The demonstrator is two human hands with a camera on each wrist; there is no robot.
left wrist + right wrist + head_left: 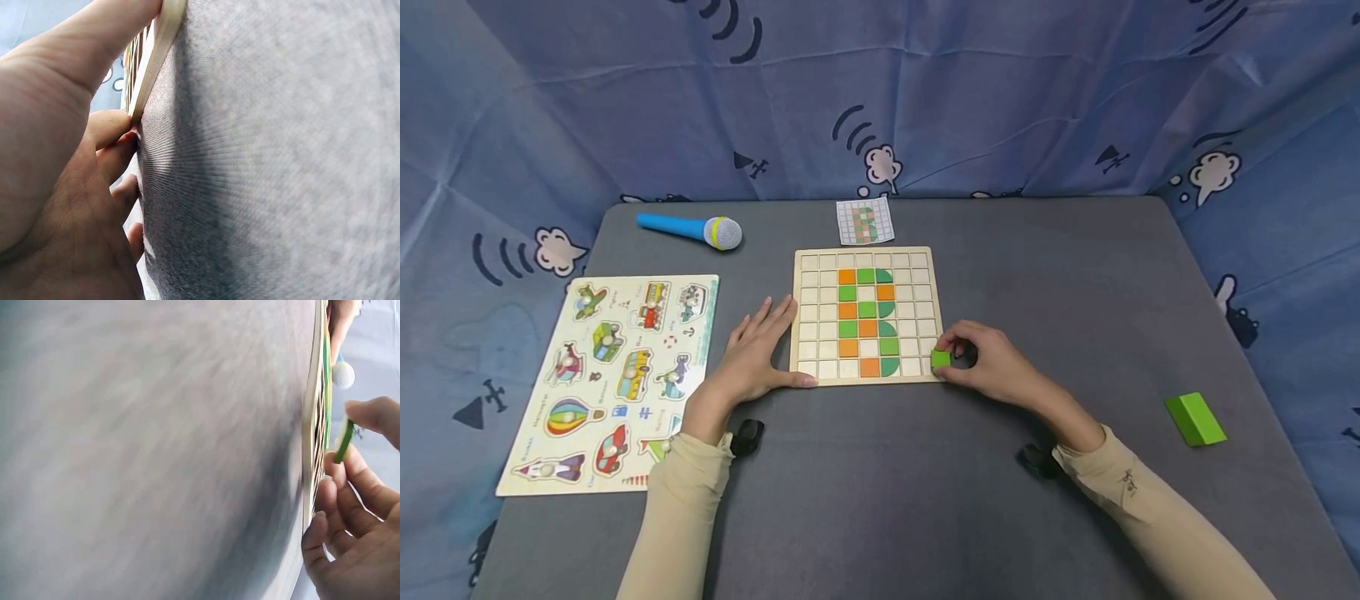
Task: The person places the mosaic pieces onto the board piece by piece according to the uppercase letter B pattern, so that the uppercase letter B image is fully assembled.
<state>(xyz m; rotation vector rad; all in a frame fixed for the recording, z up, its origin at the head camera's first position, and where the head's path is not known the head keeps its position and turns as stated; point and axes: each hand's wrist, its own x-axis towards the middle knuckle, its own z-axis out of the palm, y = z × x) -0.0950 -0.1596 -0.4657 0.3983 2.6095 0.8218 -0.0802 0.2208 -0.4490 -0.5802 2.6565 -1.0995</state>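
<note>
A wooden grid board lies on the table with orange and green square tiles and green rounded tiles in its middle columns. My left hand rests at its left side, fingers spread straight, thumb along the front left corner. In the left wrist view, thumb and forefinger touch the edge of the board. Over the board's right edge, near the front corner, my right hand pinches a green square tile between thumb and fingertips. The right wrist view shows this thin tile tilted on edge, just above the board.
Behind the board lies a small pattern card. A blue toy microphone sits at the back left, above a vehicle peg puzzle. To the far right stands a green block. Patterned blue cloth hangs behind the table.
</note>
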